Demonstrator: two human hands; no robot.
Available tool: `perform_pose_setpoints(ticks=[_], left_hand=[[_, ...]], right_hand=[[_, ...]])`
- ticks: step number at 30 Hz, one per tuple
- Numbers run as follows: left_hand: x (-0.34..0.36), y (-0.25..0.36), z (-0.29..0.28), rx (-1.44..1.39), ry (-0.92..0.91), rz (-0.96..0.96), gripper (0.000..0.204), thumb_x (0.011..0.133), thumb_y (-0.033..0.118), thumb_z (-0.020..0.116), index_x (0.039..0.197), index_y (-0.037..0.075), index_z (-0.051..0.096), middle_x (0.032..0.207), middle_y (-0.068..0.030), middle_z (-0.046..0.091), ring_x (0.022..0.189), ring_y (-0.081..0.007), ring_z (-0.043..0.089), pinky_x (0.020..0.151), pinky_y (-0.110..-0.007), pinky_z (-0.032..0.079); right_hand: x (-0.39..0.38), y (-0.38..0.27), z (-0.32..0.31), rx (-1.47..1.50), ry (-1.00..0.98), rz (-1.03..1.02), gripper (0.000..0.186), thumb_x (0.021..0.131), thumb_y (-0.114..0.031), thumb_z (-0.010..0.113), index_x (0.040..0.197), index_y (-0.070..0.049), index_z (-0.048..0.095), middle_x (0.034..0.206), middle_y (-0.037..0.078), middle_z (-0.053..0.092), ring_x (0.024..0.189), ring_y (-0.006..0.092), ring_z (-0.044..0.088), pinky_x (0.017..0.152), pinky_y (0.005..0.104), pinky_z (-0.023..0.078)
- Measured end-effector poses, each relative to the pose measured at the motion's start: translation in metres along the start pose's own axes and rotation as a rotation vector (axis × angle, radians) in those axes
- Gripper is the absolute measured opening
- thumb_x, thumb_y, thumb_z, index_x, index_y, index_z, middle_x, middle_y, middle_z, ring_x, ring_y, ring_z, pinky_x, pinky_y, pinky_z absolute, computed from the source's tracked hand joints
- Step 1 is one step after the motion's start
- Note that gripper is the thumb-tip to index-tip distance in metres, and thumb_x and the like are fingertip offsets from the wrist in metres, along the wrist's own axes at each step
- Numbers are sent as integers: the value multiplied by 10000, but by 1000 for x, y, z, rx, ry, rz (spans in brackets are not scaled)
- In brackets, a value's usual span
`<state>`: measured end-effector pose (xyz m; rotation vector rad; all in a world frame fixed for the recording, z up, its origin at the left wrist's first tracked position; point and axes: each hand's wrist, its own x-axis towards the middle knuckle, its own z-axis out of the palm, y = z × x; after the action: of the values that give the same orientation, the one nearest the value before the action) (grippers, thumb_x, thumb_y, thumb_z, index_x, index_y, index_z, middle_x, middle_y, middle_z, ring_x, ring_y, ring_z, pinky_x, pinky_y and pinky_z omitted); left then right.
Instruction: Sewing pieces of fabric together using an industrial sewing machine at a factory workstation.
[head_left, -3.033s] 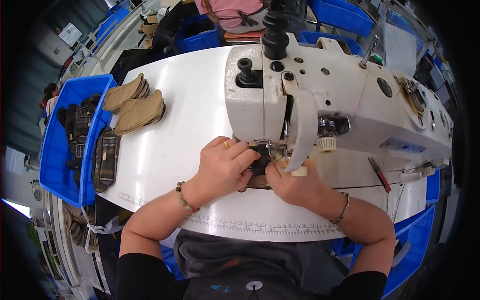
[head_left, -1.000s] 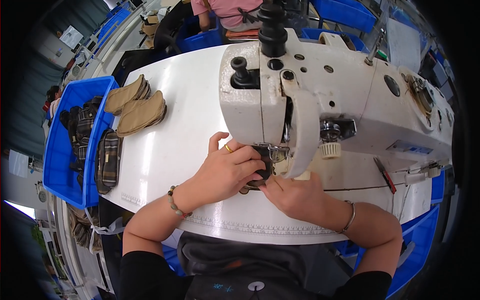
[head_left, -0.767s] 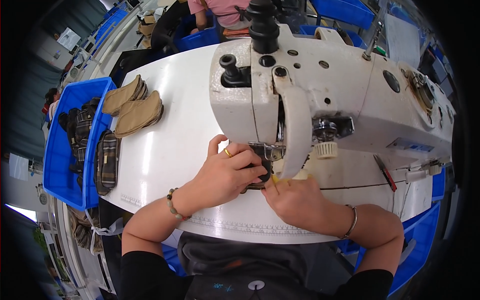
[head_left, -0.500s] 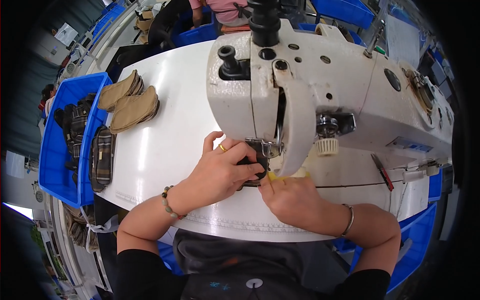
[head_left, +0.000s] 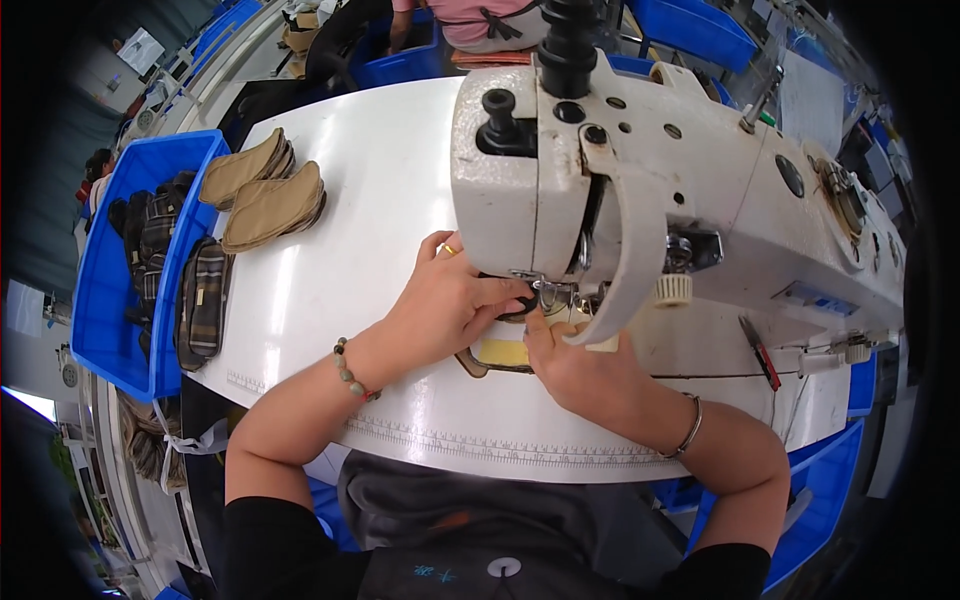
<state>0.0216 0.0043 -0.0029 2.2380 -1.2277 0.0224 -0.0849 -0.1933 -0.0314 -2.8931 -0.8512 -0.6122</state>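
Note:
A dark fabric piece (head_left: pixel 522 303) lies under the presser foot (head_left: pixel 546 291) of a white sewing machine (head_left: pixel 500 215). My left hand (head_left: pixel 440 305), wearing a gold ring, pinches this piece from the left, close to the foot. On the right side of the foot, my right hand (head_left: pixel 580 362) is closed with curled fingers, its fingertips at the same piece's edge. Toward me, between my hands, a yellow patch (head_left: pixel 503 353) and a brown-edged part (head_left: pixel 471 364) show on the work. My fingers hide much of the fabric.
Stacked tan fabric pieces (head_left: pixel 275 208) and a plaid pouch (head_left: pixel 206 304) lie left, beside a blue bin (head_left: pixel 165 365) with more plaid pouches. Red-handled snips (head_left: pixel 762 355) rest at right. A ruler strip (head_left: pixel 480 445) runs along the near table edge. A person in pink (head_left: pixel 492 25) sits beyond.
The view has shifted, so the machine appears farther right. My hands are slightly farther apart, and the yellow patch and brown-edged part now show between them. Both hands stay at the fabric by the foot.

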Motion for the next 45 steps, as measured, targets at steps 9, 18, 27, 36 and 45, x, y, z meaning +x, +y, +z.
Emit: perform_pose_setpoints(ticks=[9, 18, 27, 36, 45], left_hand=[[7, -1, -4, -284, -118, -251, 147, 848, 229, 752, 973, 173, 803, 992, -28, 723, 1112, -294, 542, 1012, -440, 322], [10, -6, 2, -451, -97, -300, 121, 869, 248, 735, 945, 184, 803, 1003, -30, 669, 1127, -287, 503, 1037, -448, 299], [14, -3, 1, -412, -77, -264, 148, 882, 250, 720, 987, 164, 779, 1046, -56, 651, 1113, -296, 504, 1053, -461, 296], [14, -12, 3, -361, -80, -170, 146, 856, 248, 745, 972, 166, 777, 1030, -35, 661, 1150, -277, 509, 1072, -445, 290], [10, 0, -7, -340, -143, -236, 188, 810, 278, 775, 974, 187, 782, 1095, -29, 664, 1197, -271, 532, 1105, -560, 305]], right_hand=[[-3, 13, 13, 217, 196, 17, 292, 756, -112, 698, 1046, -89, 721, 648, 58, 631, 524, 209, 625, 426, 355, 458], [9, 22, 3, 176, 290, 15, 271, 743, -72, 705, 1013, -88, 721, 735, 55, 670, 572, 212, 656, 440, 341, 482], [14, 23, 3, 134, 361, -19, 271, 726, -41, 690, 996, -46, 709, 699, 60, 648, 553, 211, 645, 446, 331, 487], [13, 24, 8, 247, 316, -33, 156, 756, -34, 673, 910, -54, 671, 663, 42, 609, 552, 207, 630, 484, 337, 491], [5, 21, -6, 153, -17, -25, 148, 847, -77, 614, 992, -61, 642, 786, 9, 659, 666, 151, 647, 527, 294, 454]])
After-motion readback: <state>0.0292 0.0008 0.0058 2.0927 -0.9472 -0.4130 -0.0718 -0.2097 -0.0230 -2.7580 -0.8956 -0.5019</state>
